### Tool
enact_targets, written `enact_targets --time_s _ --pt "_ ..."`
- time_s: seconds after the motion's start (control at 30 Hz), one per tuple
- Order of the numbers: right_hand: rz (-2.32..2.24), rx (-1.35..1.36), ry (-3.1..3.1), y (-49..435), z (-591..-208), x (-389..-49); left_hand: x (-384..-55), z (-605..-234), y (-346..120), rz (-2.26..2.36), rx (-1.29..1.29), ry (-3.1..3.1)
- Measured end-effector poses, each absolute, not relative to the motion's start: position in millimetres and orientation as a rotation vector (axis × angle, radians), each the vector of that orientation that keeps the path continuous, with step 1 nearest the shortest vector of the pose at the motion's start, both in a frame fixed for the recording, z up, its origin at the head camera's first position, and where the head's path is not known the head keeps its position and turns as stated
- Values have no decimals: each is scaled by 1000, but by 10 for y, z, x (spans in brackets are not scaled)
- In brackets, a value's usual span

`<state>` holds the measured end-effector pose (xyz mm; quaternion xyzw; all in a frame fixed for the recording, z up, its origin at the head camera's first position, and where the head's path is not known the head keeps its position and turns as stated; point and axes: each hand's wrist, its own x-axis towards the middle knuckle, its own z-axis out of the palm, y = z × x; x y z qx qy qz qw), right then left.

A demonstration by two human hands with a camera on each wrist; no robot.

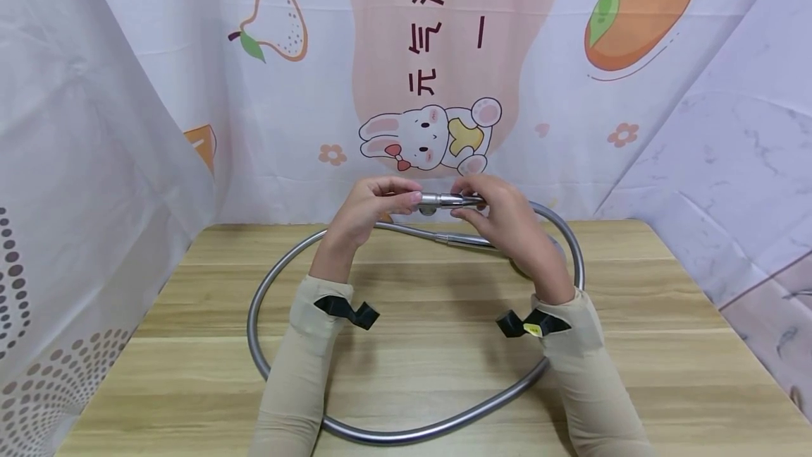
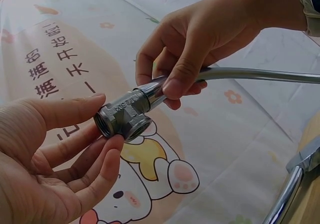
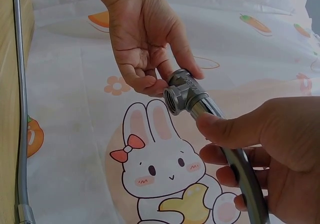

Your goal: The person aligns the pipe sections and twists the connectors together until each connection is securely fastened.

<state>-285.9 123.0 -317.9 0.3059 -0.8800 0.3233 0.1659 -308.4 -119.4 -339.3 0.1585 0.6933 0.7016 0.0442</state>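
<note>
Above the table's back edge, my left hand (image 1: pixel 363 215) pinches a metal T-shaped pipe fitting (image 2: pixel 123 115) between thumb and fingers. The fitting has threaded openings, one facing the left hand and one to the side. My right hand (image 1: pixel 501 214) grips the chrome end nut of a flexible metal shower hose (image 3: pixel 244 181), which meets the fitting's other end in a line. How far the nut is threaded on cannot be told. In the head view, the hose's other end joins a shower head handle (image 1: pixel 466 240) lying on the table, partly hidden behind the right arm.
The grey hose (image 1: pixel 406 437) runs in a wide loop over the wooden table (image 1: pixel 431 372), passing beneath both forearms. Behind the table hangs a printed curtain (image 1: pixel 285 125) with a rabbit and fruit. Black straps (image 1: pixel 345 309) circle both sleeved wrists.
</note>
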Motion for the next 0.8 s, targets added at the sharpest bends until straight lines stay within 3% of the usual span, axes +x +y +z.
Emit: enact_targets --time_s 0.8 --pt "857 829 -2545 1208 -3180 -2835 -3086 -3391 -1210 2121 458 2123"
